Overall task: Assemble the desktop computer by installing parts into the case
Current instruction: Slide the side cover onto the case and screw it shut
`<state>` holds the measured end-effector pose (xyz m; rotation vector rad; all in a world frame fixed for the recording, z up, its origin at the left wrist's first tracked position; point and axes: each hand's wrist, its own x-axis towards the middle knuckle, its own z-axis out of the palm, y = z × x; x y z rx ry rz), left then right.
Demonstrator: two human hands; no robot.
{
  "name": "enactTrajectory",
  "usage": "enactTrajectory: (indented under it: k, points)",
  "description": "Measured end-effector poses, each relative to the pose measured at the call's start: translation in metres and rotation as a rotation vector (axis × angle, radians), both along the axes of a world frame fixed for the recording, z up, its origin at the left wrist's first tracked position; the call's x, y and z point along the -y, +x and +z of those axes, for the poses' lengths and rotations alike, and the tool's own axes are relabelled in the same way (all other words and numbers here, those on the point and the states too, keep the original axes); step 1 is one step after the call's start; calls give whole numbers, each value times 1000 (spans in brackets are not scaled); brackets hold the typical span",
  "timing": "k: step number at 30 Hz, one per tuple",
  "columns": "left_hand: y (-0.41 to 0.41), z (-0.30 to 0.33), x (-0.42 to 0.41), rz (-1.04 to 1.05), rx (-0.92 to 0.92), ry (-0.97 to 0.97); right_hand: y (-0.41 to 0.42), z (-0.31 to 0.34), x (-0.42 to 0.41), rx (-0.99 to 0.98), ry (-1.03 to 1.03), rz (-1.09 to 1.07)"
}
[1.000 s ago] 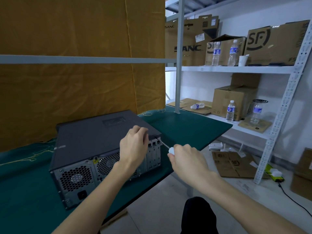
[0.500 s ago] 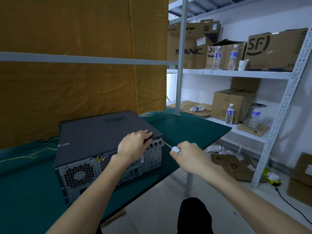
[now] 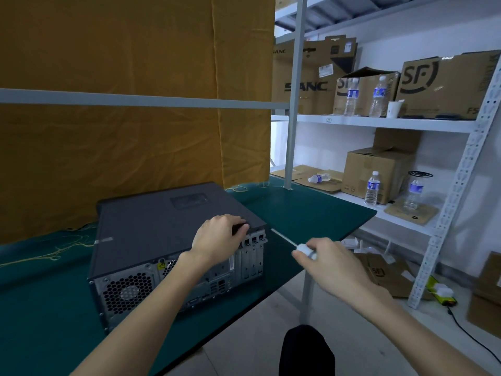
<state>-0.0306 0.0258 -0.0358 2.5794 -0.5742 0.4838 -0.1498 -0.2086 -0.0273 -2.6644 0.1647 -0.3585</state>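
Two hands work at the rear right corner of the computer case [image 3: 162,226]. The left hand [image 3: 217,237] rests on the top panel at its rear edge, fingers curled over the corner just above the expansion slot covers [image 3: 253,256]. The right hand [image 3: 329,263] grips a screwdriver [image 3: 294,244] by its white handle; the thin shaft points toward the upper right rear corner of the case, and whether the tip touches the case cannot be told. The case lies flat on the green table [image 3: 311,213] with its perforated rear panel [image 3: 130,289] facing the person, close to the table's near edge. Bare green surface extends to the right of the case as far as the table's right edge, and more lies to the left. An orange curtain [image 3: 135,131] hangs directly behind the table, and a grey horizontal bar [image 3: 135,100] crosses in front of it. A grey vertical post [image 3: 294,104] stands on the table's far right corner. Beyond the right edge, white shelving [image 3: 379,123] holds cardboard boxes [image 3: 447,82] and water bottles [image 3: 372,187]. Flattened cardboard [image 3: 385,275] lies on the floor below the shelves.
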Motion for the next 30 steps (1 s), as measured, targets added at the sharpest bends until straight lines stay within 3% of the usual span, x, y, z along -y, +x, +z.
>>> enactTrajectory:
  k: [3,8,16,23,26,28,30]
  points:
    - [22,15,-1,7,-53,-108,31,-3,28,-4,176,-53]
    - [70,20,-12,32,-97,21,146,-43,28,-187,348,-57]
    - [110,12,-31,107,-109,-43,290,-78,-6,-202,37,79]
    - [106,15,-29,116,-121,-74,320,-91,-7,-287,-27,152]
    - [100,16,-29,181,-103,-64,316,-63,-23,-113,256,162]
    - [93,18,-38,335,-80,4,304,-36,-41,-27,454,242]
    - [84,21,-57,529,-111,59,288,-12,-57,-49,468,368]
